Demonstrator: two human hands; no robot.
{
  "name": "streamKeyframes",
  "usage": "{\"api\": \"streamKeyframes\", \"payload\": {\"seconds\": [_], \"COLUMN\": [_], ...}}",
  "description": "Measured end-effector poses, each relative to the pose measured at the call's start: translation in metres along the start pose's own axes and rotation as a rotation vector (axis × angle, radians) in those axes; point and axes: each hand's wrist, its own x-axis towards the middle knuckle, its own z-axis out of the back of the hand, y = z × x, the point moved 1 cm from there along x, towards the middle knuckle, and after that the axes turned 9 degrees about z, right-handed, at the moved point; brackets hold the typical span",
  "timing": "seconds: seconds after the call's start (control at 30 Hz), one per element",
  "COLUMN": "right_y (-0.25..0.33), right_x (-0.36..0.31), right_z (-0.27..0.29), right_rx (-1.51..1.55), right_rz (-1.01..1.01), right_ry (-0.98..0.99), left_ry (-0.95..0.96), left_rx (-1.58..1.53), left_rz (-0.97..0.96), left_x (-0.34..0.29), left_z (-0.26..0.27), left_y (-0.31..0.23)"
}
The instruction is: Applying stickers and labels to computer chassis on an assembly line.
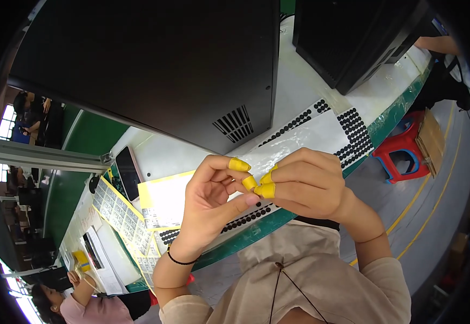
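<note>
My left hand (205, 197) and my right hand (313, 186) meet above the near edge of the worktable, fingertips pinched together. Yellow wrapping covers several fingertips on both. Whatever sits between them is too small or hidden to make out. Beneath and beyond the hands lies a white sheet with rows of black round dots (354, 132), and glossy clear film (294, 140) partly covers that area. Left of my left hand is a white sheet with yellow borders (162, 197). More black dots (245, 218) show below the hands, along the green table edge.
A large black cabinet (164, 65) with vent slots stands close beyond the hands; a second black unit (348, 43) is at right. A phone (129, 173) and printed label sheets (117, 208) lie at left. A red stool (402, 151) stands right. Other people work at both sides.
</note>
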Motion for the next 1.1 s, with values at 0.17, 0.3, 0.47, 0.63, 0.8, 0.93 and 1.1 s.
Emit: {"api": "streamKeyframes", "payload": {"seconds": [0.17, 0.3, 0.47, 0.63, 0.8, 0.93, 1.1], "right_y": [-0.001, 0.001, 0.001, 0.008, 0.002, 0.004, 0.005], "right_x": [-0.002, -0.002, -0.004, -0.012, -0.022, -0.022, -0.028], "right_z": [0.0, 0.0, -0.001, -0.009, -0.008, -0.009, -0.014], "right_rx": [0.082, 0.232, 0.305, 0.957, 1.329, 1.346, 1.26], "right_rz": [-0.06, -0.187, -0.272, -0.891, -1.114, -1.182, -1.216], "right_ry": [-0.024, -0.054, -0.077, -0.119, -0.067, -0.073, -0.158], "left_ry": [-0.016, -0.046, -0.127, -0.206, -0.139, -0.137, -0.168], "left_rx": [0.052, 0.074, 0.174, 0.443, 0.872, 0.877, 0.91], "left_rz": [-0.027, -0.034, -0.129, -0.416, -0.654, -0.661, -0.698], "left_x": [-0.001, -0.003, -0.002, 0.002, 0.004, 0.005, 0.011], "left_z": [-0.003, -0.006, -0.01, -0.008, -0.008, -0.006, -0.005], "left_y": [0.001, 0.0, 0.005, 0.01, 0.004, 0.005, 0.012]}}
